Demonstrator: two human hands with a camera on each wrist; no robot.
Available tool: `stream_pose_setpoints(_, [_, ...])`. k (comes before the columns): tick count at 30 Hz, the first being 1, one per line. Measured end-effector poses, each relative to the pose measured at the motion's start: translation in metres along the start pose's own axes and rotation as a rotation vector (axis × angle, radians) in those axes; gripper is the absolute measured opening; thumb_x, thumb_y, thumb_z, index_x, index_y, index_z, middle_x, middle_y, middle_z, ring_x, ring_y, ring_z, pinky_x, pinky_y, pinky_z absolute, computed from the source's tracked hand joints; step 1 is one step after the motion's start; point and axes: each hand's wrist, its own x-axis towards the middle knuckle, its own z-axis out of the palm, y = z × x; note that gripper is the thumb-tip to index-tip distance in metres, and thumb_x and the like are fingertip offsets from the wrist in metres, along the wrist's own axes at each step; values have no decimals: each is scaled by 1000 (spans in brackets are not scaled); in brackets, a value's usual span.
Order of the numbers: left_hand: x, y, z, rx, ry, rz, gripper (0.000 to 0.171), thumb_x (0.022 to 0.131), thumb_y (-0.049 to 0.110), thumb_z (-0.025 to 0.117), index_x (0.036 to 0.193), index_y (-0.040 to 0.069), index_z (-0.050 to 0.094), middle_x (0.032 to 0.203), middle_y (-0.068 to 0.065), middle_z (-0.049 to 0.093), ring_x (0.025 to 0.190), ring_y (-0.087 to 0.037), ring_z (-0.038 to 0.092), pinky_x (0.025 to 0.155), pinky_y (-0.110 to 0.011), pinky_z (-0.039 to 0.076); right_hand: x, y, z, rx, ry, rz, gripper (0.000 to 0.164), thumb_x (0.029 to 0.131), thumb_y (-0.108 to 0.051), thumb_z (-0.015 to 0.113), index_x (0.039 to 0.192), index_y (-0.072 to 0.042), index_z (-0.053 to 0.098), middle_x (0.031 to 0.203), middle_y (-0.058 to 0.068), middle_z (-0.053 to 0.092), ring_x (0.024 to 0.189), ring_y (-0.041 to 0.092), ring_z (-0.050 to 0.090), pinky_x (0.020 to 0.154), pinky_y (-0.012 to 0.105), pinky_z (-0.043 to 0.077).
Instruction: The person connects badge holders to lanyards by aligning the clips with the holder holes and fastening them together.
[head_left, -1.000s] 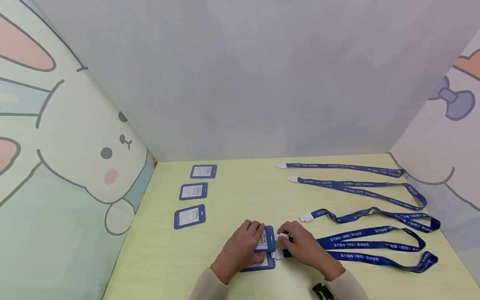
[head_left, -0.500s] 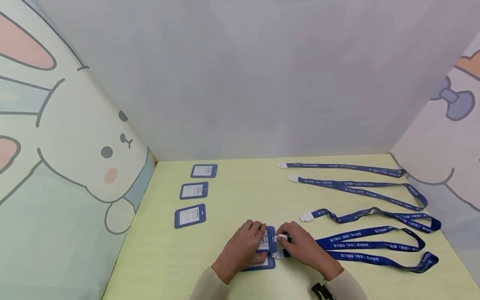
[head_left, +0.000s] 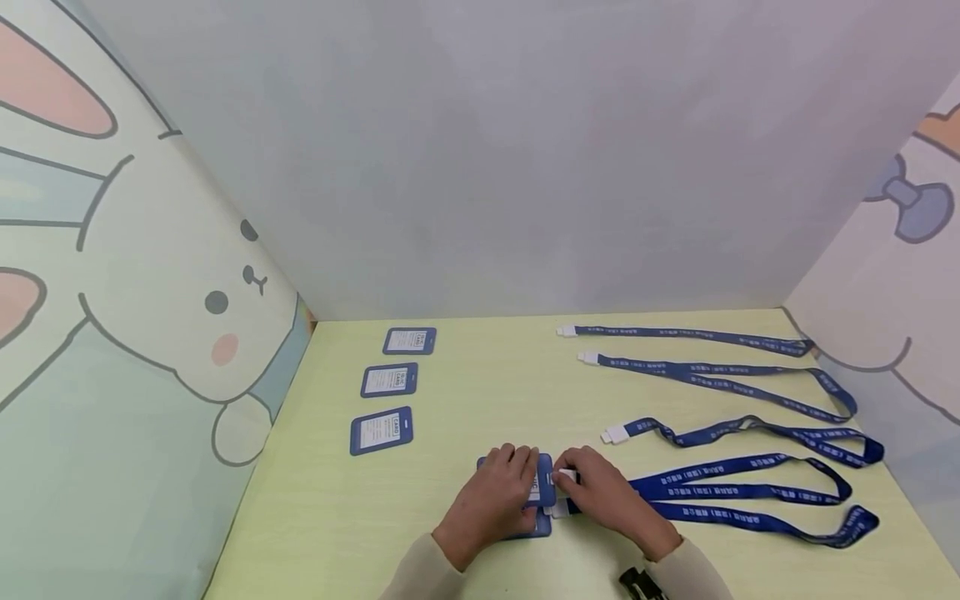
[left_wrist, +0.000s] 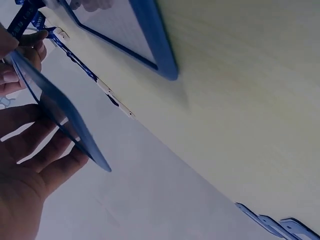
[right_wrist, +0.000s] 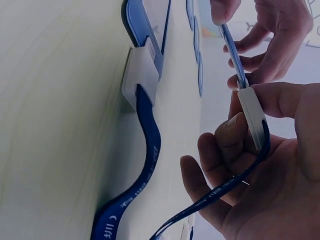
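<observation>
My left hand holds a blue card holder by its edges, thumb on one side and fingers on the other, raised over the table. Between thumb and fingers, my right hand pinches the white clip of a blue lanyard. That clip meets the slotted end of the held card holder, and its strap trails across the right palm. Beneath them, a second card holder lies on the table, partly hidden by the left hand. Its slotted end sits in another white clip with a blue strap.
Three more card holders lie in a column on the left of the table. Several blue lanyards with white clips stretch across the right side. A black buckle shows by the right sleeve. Walls stand behind and at both sides.
The left hand and its card holder have shifted slightly right, and the fingers now cover more of the holder's face. The right hand keeps its pinch on the clip, almost unmoved.
</observation>
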Motion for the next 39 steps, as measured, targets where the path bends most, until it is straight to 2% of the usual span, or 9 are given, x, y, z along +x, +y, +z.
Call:
stream_pose_setpoints(10, [1,7,3,27,-20,0,75,90,57,75,145,8,62,130,-6,66,111,-19,61,104,-34,55,-1,0,0,1,11,-5,5,100,-12,71,98,-8,73,89,-3,61,79,12,48,68,27,42])
stream_pose_setpoints(16, [2,7,3,56,-11,-5,71,90,54,74,144,9,62,129,-5,67,111,-19,61,103,-33,55,2,-3,3,-66,46,-48,6,97,-8,74,91,-9,74,87,-4,64,83,13,52,72,30,47])
stream_pose_setpoints(23, [2,8,4,93,8,-16,69,90,53,74,143,9,63,129,-5,68,112,-19,62,102,-33,56,3,-11,7,-136,90,30,6,95,-8,77,91,-11,74,90,-2,66,97,18,56,84,44,54])
stream_pose_setpoints(33, [2,8,6,97,15,2,58,98,39,70,145,7,61,136,-8,67,120,-22,64,106,-36,56,5,-19,11,-222,137,21,4,94,-8,79,95,-7,75,89,-1,69,99,22,58,88,46,55])
stream_pose_setpoints(39, [2,4,7,112,11,35,58,99,38,70,147,6,60,140,-9,65,123,-23,64,105,-37,56,7,-22,14,-286,157,-12,4,94,-8,78,94,-5,75,86,1,70,101,26,59,88,46,55])
